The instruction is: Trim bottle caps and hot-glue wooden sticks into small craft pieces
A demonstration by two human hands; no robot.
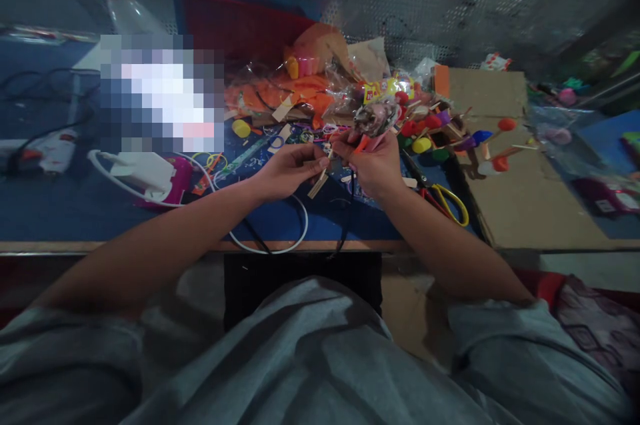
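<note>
My left hand [300,168] is closed in a pinch on a thin pale wooden stick [327,163] above the blue tabletop. Close beside it, my right hand [377,165] has its fingers drawn together near the stick's upper end. A bit of orange [367,143] shows at the right hand's fingers; what they grip is hard to make out. Just behind that hand is a crumpled, greyish bundle in clear plastic [375,117]. A black cord [346,218] hangs below the right hand to the table edge. Under the left fingers lies a short flat wooden piece [318,186].
Scissors with yellow and red handles [450,203] lie right of my hands, by a cardboard sheet [530,191] with coloured balls on sticks. A white charger [145,171] and looped white cable [306,221] are at left. Orange material [280,95] and plastic bags lie behind.
</note>
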